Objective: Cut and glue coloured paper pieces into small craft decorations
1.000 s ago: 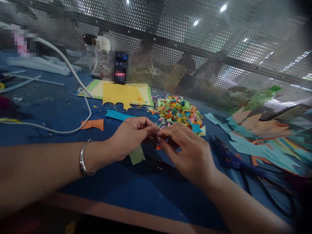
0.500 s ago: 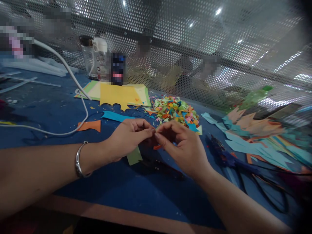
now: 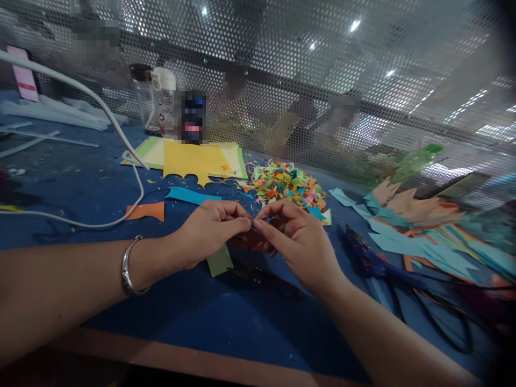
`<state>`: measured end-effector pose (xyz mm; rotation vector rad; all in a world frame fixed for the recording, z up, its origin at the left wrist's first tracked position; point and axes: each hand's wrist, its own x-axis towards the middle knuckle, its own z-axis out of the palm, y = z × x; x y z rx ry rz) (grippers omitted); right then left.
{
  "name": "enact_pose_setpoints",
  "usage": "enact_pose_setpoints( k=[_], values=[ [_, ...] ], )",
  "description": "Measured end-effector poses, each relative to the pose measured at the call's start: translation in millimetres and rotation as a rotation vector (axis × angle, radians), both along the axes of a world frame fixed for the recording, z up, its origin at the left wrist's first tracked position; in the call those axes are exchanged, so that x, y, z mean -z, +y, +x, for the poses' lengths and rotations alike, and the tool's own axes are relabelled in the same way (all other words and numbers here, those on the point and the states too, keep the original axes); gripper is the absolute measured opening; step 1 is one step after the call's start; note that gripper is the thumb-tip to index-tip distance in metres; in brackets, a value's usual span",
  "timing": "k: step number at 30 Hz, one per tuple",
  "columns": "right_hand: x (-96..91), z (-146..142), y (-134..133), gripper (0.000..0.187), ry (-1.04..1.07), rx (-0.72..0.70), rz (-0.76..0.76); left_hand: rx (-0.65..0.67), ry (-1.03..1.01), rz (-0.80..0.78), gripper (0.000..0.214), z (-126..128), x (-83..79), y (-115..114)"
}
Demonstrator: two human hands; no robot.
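Near the middle of the view, my left hand (image 3: 217,228) and my right hand (image 3: 296,236) meet with their fingertips pinched together. What sits between them is too small and too hidden to make out. A bit of orange (image 3: 257,246) shows just below the fingers; I cannot tell whether it is held or lies on the table. Under my left hand pokes out a green paper strip (image 3: 220,262). A dark, slim tool (image 3: 268,282), perhaps scissors, lies below my hands. Just beyond them is a heap of small coloured paper pieces (image 3: 288,183), with a blue paper star (image 3: 316,212) at its near edge.
Yellow paper with a cut edge (image 3: 193,158) lies on stacked sheets behind. Left are a blue strip (image 3: 191,195), an orange piece (image 3: 149,211) and a white cable (image 3: 97,97). Right are a blue glue gun (image 3: 373,263) and pale blue paper pieces (image 3: 419,250). Bottles (image 3: 165,102) stand behind.
The pinched fingertips have shifted slightly, and the right fingers curl in a little more. The whole view has tilted a touch; the things on the table lie as before.
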<state>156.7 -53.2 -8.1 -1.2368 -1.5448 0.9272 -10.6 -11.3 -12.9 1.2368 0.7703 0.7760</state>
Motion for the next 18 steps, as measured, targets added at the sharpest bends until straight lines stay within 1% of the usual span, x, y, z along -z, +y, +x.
enact_pose_setpoints(
  k=[5,10,14,18],
  values=[
    [0.6,-0.8,0.2,0.023,0.084,0.019,-0.06,0.016,0.001,-0.017,0.01,0.3,-1.6,-0.3],
    [1.3,-1.1,0.0,0.023,0.121,0.024,-0.028,0.031,0.002,-0.042,0.012,0.6,-3.5,-1.3],
    [1.5,-2.1,0.0,0.031,0.165,0.018,-0.031,0.039,-0.002,-0.064,0.013,-0.1,-1.9,-1.4],
    [1.5,-2.4,1.2,0.036,0.18,0.003,-0.03,0.059,-0.001,-0.062,0.012,-1.0,-0.1,-0.8]
  ],
)
